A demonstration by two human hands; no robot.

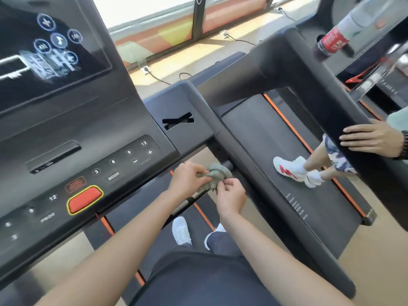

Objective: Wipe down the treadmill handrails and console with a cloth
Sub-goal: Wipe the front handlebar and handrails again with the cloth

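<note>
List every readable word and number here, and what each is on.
"MODE": console key.
"PROG": console, left side.
"3", "6", "9", "12": console keys, right of the red button.
"12": console, left of the red button.
Screen, warning label, bottle label: too blurred.

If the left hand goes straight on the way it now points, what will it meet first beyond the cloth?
Probably the short black handgrip just behind the cloth that the left hand holds; depth is unclear.

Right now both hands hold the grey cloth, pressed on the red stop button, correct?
No. Left hand and right hand hold the grey cloth, but it is off the right end of the console, apart from the red stop button, per the head view.
</note>
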